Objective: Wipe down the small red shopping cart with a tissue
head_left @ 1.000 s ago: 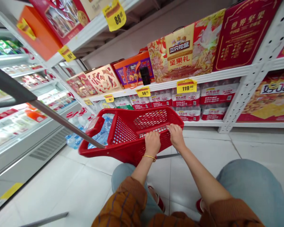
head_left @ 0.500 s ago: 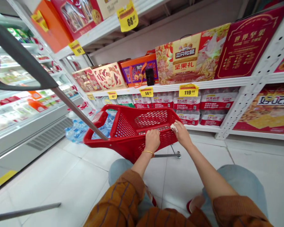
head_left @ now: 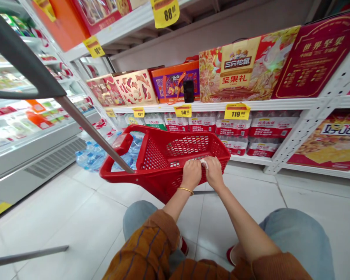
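Observation:
My left hand (head_left: 191, 174) is curled over the near rim of a red plastic shopping basket (head_left: 163, 182), with a gold bangle (head_left: 186, 190) on its wrist. My right hand (head_left: 214, 172) rests on the same rim just beside it, pinching a small white wad (head_left: 203, 163), possibly tissue. The hands almost touch. A long grey metal pull handle (head_left: 90, 132) runs from the basket's far corner up to the left. Inside the basket lie plastic water bottles (head_left: 128, 159), partly hidden by the mesh wall.
Shelves at the right (head_left: 221, 104) hold gift boxes, yellow price tags and wrapped packs of bottled water (head_left: 233, 126). A refrigerated display case (head_left: 37, 155) stands at the left. Loose water bottles (head_left: 90, 157) sit low beyond the basket. White floor tiles (head_left: 76, 217) lie below.
My right hand has slid left along the rim toward my left hand, carrying the white wad. The shelves have shifted slightly in view.

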The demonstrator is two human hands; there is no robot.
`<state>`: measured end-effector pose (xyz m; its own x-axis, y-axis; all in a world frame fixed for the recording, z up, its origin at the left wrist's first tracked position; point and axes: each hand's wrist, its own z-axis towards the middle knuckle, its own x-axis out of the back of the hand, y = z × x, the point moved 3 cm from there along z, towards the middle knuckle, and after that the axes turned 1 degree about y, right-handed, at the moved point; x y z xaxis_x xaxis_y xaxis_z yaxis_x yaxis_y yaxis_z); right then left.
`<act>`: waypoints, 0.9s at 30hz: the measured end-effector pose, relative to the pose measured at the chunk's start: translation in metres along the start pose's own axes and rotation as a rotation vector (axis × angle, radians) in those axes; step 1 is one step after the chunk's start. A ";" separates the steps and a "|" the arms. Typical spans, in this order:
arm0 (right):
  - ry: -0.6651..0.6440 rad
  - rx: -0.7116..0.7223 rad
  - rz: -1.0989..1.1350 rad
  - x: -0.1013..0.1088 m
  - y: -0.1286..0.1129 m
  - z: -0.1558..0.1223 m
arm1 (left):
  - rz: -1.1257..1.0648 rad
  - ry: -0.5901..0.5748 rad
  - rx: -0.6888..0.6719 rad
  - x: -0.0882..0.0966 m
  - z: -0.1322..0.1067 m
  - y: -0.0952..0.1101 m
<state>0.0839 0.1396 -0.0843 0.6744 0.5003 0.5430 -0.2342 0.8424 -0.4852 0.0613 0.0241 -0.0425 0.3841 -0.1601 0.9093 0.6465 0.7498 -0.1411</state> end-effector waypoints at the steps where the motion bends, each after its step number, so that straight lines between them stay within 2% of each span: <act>1: -0.001 0.003 -0.006 -0.002 -0.002 -0.001 | -0.003 0.002 -0.001 0.000 0.000 0.000; 6: -0.054 0.075 -0.016 0.003 0.004 -0.001 | -0.010 0.009 -0.035 0.005 -0.003 -0.001; 10: -0.135 0.158 -0.002 0.014 0.009 0.002 | -0.007 0.028 -0.064 0.022 -0.013 -0.009; 15: -0.166 0.152 0.018 0.018 0.006 0.005 | 0.031 0.062 0.123 0.040 -0.030 -0.032; 27: -0.106 0.067 -0.029 0.015 -0.001 0.002 | -0.010 0.068 0.095 0.026 -0.038 -0.038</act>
<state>0.0926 0.1466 -0.0746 0.6045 0.4907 0.6275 -0.2641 0.8667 -0.4232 0.0716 -0.0326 -0.0283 0.4241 -0.2090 0.8812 0.5862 0.8050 -0.0913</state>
